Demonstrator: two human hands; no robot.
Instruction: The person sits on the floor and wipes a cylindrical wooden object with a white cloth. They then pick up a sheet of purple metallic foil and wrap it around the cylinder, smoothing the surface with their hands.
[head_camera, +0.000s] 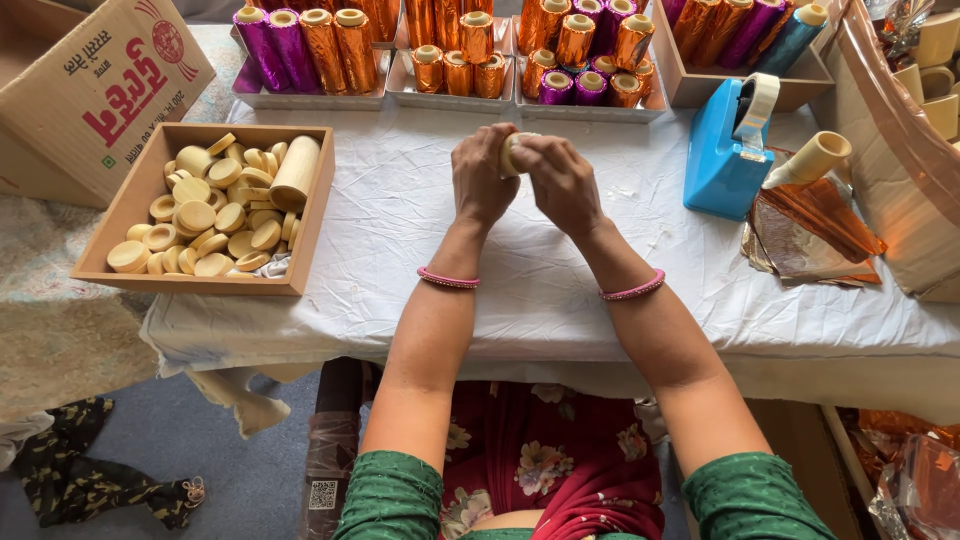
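Fingers (528, 150) of both hands are closed around one small cream-coloured cap (512, 152), held above the worktop (400, 210) at the upper centre of the frame.

The cap is gripped between the left hand (482, 180) and the right hand (562, 183), which are pressed together; only its pale edge is seen between them. A pink bangle is worn on each wrist. At the left of the frame, a wooden tray (120, 215) filled with cream discs and one cream tube is set on the white cloth. Along the top edge, trays of tubes wrapped in gold and purple foil (320, 45) are lined up. At the upper right, a blue tape dispenser (728, 150) is placed, with a bare cream tube (812, 158) and crumpled copper foil sheets (812, 232) just beside it.
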